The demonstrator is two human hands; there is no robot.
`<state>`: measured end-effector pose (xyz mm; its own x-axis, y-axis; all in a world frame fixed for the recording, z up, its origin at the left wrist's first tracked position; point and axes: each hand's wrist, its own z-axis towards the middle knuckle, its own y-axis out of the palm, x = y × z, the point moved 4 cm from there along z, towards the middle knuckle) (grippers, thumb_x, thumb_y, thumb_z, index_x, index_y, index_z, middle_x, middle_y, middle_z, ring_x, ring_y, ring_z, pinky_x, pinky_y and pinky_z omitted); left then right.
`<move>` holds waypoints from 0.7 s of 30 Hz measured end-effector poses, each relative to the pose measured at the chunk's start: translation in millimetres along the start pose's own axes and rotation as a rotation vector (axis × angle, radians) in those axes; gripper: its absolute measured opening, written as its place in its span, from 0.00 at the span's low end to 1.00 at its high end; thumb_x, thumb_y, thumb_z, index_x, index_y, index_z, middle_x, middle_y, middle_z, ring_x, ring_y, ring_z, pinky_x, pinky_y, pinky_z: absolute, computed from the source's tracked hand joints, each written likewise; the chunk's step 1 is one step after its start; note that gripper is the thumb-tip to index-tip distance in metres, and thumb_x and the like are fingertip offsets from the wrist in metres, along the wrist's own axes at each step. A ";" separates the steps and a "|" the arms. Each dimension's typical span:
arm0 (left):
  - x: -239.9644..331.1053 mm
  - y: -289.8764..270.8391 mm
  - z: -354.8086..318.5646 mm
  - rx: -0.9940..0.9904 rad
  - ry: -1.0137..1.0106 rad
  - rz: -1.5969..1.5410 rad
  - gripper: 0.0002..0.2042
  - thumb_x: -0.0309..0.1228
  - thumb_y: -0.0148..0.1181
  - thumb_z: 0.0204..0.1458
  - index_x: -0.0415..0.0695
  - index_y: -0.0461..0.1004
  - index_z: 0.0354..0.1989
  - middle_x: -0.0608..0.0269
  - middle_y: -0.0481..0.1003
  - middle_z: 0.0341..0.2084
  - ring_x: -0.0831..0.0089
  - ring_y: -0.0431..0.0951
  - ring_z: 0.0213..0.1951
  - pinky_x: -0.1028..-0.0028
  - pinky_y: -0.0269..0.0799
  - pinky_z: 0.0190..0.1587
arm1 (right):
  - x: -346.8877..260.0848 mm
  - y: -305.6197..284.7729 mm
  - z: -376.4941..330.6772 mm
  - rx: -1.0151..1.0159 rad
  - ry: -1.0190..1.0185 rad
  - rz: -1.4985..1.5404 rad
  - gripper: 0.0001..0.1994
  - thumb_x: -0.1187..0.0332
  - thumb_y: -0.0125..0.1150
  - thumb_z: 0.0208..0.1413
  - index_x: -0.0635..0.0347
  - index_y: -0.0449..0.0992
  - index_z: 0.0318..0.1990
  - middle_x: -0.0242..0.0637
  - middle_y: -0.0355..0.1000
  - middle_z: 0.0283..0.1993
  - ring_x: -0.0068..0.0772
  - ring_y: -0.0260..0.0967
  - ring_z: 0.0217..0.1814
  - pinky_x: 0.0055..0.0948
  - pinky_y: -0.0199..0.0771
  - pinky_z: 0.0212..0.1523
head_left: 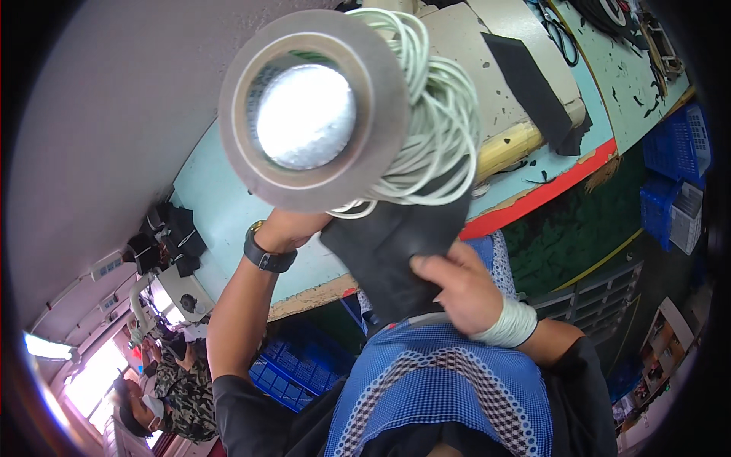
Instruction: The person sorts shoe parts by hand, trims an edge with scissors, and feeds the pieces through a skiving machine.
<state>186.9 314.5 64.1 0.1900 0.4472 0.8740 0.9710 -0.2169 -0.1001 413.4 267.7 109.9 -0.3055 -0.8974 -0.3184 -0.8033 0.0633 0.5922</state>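
Note:
A dark, flexible sheet (392,255), like leather or cloth, hangs over the table's near edge toward my lap. My right hand (461,289) pinches its right side, thumb on top and the other fingers beneath. White cord or band (512,324) is wrapped round my right wrist. My left hand (293,227), with a dark watch (266,255) on the wrist, reaches to the sheet's upper left edge. Its fingers are hidden behind a large round ring-shaped thing (236,114) with a bright silvery centre. A loose bundle of white cord (442,122) hangs beside that ring.
A pale machine bed (457,38) stands on the light blue table (221,183), with a dark strip (529,87) lying across it. Scissors (562,34) lie farther back. Blue crates (678,141) stand at right, others below the table. Another person (183,396) works at far left.

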 end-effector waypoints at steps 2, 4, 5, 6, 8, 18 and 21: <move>-6.6 1.7 -5.0 -0.117 -0.204 -0.509 0.21 0.29 0.59 0.58 0.46 0.66 0.60 0.59 0.71 0.53 0.70 0.74 0.52 0.72 0.75 0.52 | -9.5 -2.2 0.7 -0.006 -0.002 0.047 0.13 0.69 0.55 0.58 0.69 0.74 0.45 0.35 0.75 0.40 0.22 0.72 0.40 0.24 0.73 0.43; -6.5 -1.7 -7.8 -0.038 -0.261 -0.358 0.18 0.30 0.59 0.58 0.45 0.68 0.57 0.64 0.73 0.50 0.70 0.76 0.50 0.72 0.75 0.51 | -6.4 3.9 -4.8 -0.142 0.002 -0.184 0.12 0.69 0.56 0.58 0.69 0.74 0.45 0.34 0.75 0.41 0.21 0.71 0.40 0.24 0.72 0.43; -5.5 -1.1 -9.3 -0.067 -0.312 -0.224 0.17 0.30 0.58 0.59 0.45 0.69 0.56 0.66 0.74 0.49 0.72 0.76 0.50 0.72 0.75 0.51 | 6.0 10.0 -3.9 -0.236 0.006 -0.083 0.11 0.70 0.56 0.58 0.68 0.74 0.45 0.33 0.75 0.42 0.21 0.70 0.42 0.23 0.71 0.44; -1.4 0.0 -11.1 -0.096 -0.361 -0.090 0.16 0.29 0.57 0.60 0.45 0.69 0.56 0.67 0.74 0.48 0.74 0.76 0.49 0.72 0.75 0.51 | 9.7 12.2 -8.0 -0.237 0.061 -0.097 0.12 0.70 0.56 0.58 0.68 0.74 0.46 0.33 0.75 0.43 0.20 0.70 0.43 0.23 0.70 0.45; 13.8 0.8 -5.0 -0.112 -0.257 0.088 0.16 0.28 0.56 0.60 0.45 0.69 0.56 0.66 0.73 0.49 0.74 0.75 0.49 0.73 0.74 0.51 | 4.8 13.7 -4.4 -0.216 0.058 -0.104 0.12 0.70 0.55 0.58 0.68 0.74 0.47 0.33 0.75 0.43 0.20 0.70 0.44 0.22 0.70 0.46; -7.7 -6.6 -11.1 -0.069 -0.465 -0.127 0.14 0.26 0.58 0.58 0.41 0.71 0.53 0.61 0.74 0.44 0.77 0.77 0.41 0.78 0.76 0.42 | 13.7 11.7 -8.2 -0.231 0.064 -0.010 0.12 0.71 0.55 0.59 0.67 0.72 0.49 0.33 0.74 0.45 0.21 0.71 0.44 0.23 0.71 0.47; 16.9 3.0 -5.6 -0.028 -0.209 0.106 0.17 0.27 0.60 0.56 0.39 0.70 0.54 0.61 0.74 0.44 0.75 0.76 0.43 0.78 0.74 0.45 | 5.2 15.1 -5.0 -0.192 0.041 0.007 0.13 0.71 0.55 0.59 0.67 0.72 0.49 0.34 0.74 0.45 0.22 0.71 0.44 0.24 0.71 0.47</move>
<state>192.2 316.6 81.3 0.3197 0.5900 0.7414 0.9402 -0.2948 -0.1708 402.2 261.9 120.8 -0.2865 -0.9145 -0.2856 -0.6875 -0.0114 0.7261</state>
